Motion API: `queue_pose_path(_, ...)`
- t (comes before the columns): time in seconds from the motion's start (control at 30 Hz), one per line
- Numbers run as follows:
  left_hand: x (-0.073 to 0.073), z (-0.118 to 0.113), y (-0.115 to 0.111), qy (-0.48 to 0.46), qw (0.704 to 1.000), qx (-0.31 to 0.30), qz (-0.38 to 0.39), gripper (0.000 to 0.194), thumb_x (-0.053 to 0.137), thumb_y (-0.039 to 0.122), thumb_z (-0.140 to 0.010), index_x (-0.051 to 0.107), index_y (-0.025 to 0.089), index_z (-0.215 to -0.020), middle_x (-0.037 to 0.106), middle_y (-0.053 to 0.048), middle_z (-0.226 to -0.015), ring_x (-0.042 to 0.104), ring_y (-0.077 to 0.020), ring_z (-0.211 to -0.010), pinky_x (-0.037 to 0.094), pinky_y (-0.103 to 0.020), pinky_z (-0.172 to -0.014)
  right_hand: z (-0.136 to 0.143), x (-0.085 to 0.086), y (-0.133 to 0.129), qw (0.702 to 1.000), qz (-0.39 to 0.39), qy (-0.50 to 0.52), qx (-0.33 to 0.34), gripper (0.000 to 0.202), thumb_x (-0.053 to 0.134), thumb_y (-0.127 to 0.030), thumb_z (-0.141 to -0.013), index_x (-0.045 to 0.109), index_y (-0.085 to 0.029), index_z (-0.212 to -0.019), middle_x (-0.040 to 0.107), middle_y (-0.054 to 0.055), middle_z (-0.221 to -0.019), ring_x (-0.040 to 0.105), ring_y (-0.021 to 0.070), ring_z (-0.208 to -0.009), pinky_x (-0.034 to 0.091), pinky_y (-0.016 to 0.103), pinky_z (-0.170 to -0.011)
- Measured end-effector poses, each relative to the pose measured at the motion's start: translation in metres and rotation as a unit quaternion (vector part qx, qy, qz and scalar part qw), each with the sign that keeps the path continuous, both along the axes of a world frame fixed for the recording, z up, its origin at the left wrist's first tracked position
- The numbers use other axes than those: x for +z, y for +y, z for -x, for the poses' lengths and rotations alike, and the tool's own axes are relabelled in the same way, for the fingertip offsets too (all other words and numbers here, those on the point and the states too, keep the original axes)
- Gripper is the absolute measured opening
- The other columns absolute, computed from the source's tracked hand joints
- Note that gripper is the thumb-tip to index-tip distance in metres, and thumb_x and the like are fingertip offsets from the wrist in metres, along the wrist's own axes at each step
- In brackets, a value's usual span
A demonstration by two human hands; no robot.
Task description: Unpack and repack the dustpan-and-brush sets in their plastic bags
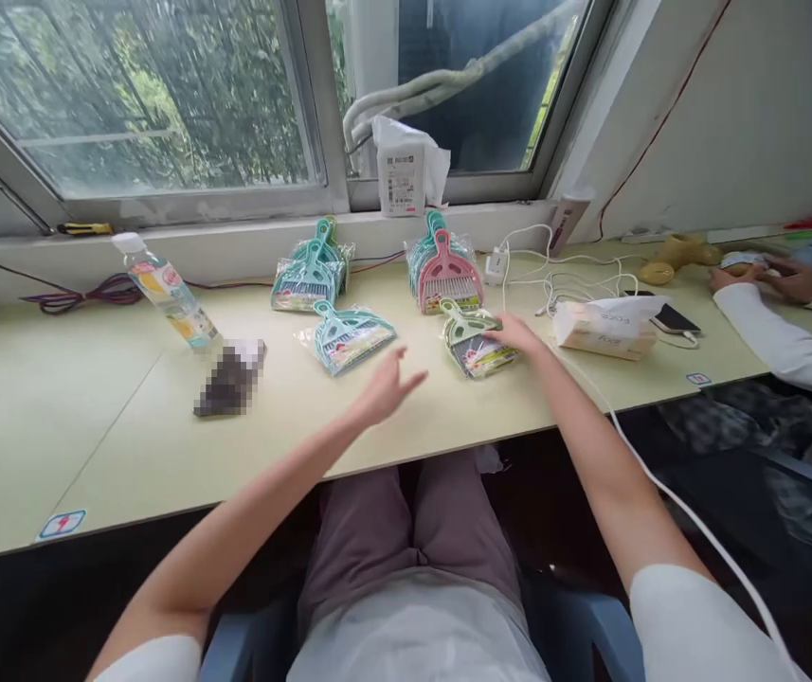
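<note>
My right hand (517, 335) is at the right edge of a green mini dustpan-and-brush set (473, 341) in clear wrap, its fingers closed on that edge. Part of the grip is hidden behind the hand. My left hand (386, 386) hovers over the table edge side, empty, with thumb and forefinger apart. Just beyond it lies a teal dustpan-and-brush set (352, 338), also wrapped and not touched. Behind are two stacks of wrapped sets, a teal stack (310, 270) on the left and one with a pink set (448, 275) in front on the right.
A bottle (171, 292) and a pixelated dark object (230, 379) are on the left. Tissue pack (604, 329), white cables (576, 275) and a phone (665, 314) lie on the right. One cable crosses near my right arm. Another person's hands (767, 277) are at far right.
</note>
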State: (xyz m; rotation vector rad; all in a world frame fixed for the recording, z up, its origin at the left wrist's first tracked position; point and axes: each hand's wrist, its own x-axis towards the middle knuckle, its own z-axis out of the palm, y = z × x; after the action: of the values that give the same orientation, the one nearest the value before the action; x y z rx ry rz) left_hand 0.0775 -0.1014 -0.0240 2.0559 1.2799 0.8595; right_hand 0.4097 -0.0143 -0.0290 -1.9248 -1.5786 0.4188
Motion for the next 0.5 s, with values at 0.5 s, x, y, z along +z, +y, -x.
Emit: queue_pose_path(0.5,-0.036,-0.110,0.154,-0.030,0.993,0.057,-0.102,0.077,0.047,0.012,-0.084,0.012,0.018,-0.153,0.015,-0.014,-0.161,0.004,-0.0220,-0.151,0.011,-0.044,-0.122,0.005,-0.036,0.102,0.965,-0.253,-0.003,-0.076,0.050,0.065,-0.048,-0.080,0.060,-0.016,-0.118,0.058,0.016,-0.125,0.047,0.0305,-0.122,0.039,0.047,-0.103)
